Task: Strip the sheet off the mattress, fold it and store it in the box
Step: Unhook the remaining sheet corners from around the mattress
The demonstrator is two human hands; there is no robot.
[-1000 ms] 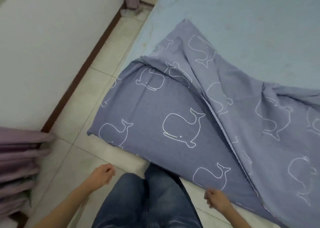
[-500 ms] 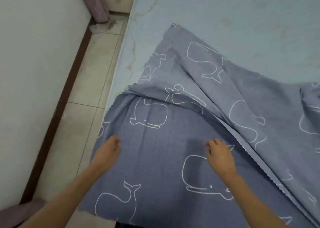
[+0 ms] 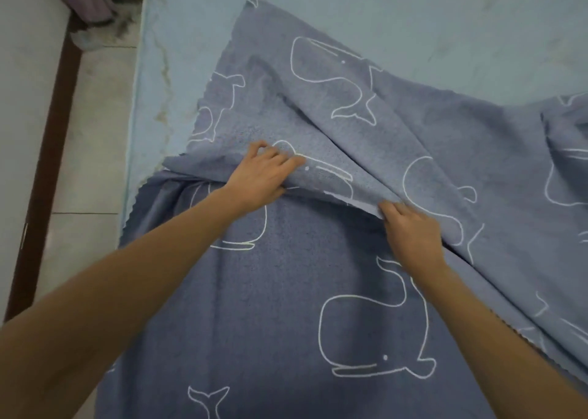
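Both hands (image 3: 264,177) (image 3: 410,231) moved up, now pinching the sheet's (image 3: 286,291) folded edge; fingertips hidden underneath.

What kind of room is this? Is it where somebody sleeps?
Probably a bedroom. A bare pale blue mattress fills most of the view, a blue sheet printed with whales lies partly pulled back over it, and a tiled floor runs along a plain wall beside the bed.

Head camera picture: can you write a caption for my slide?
Both hands, left hand and right hand, grip a fold of the whale-print sheet on the bare mattress.
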